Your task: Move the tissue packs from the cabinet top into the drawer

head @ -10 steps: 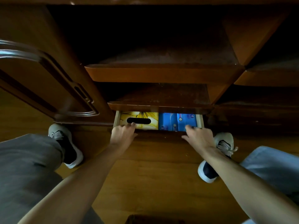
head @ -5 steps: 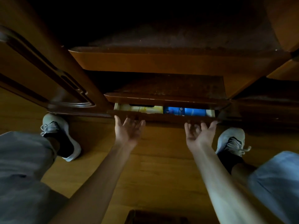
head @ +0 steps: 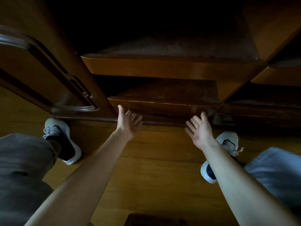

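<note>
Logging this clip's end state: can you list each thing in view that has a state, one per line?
drawer: pushed in, front closed, contents hidden
left hand: open, empty, fingers spread at the drawer front
right hand: open, empty, fingers spread at the drawer front
cabinet door: swung open on the left
shelf: bare as far as the dim light shows
tissue packs: none visible

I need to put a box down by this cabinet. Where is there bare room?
The floor between the two forearms, below the shut drawer, is bare. The shelf above the drawer also looks bare, though dim. It is crowded beside each shoe, and around the left hand and right hand.
</note>
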{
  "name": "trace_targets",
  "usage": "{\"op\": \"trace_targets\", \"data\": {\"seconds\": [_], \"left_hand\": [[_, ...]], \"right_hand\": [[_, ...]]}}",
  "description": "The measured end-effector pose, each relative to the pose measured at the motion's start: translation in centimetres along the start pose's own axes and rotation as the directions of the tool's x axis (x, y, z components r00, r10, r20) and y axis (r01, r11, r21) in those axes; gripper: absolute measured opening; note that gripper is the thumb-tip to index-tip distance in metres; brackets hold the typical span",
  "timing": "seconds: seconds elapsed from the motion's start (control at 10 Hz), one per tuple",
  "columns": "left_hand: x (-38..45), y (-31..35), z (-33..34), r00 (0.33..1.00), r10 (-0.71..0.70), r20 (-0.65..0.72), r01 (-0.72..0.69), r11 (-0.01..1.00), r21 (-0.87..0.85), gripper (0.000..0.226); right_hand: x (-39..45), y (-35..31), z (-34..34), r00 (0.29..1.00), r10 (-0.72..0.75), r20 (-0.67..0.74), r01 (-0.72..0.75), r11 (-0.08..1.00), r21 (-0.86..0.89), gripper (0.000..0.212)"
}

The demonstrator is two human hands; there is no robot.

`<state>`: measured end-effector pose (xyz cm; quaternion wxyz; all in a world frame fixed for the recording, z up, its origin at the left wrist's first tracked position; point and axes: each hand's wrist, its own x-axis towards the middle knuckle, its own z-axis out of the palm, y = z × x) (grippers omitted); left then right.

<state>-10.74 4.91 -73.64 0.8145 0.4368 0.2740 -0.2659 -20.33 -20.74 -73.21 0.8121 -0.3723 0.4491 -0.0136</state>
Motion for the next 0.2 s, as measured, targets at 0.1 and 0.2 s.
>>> {"op": "trace_targets", "data": {"seconds": [0.1,0.2], "left_hand": [[-2.2,0.5,-0.7,0.999,0.023,-0.037,-0.002,0.869,0.494,0.067],[-4.7,2.6,-1.7,0.996,0.064,0.069,-0.094,0.603,0.792,0.042]], "right_hand": [[-3.0,-1.2,0.8,0.996,-0.077,0.045,0.087,0.943,-0.320,0.047],[-7.0,-4.3,2.1,0.944,-0.182,0.276,0.300,0.824,-0.481,0.024]]}}
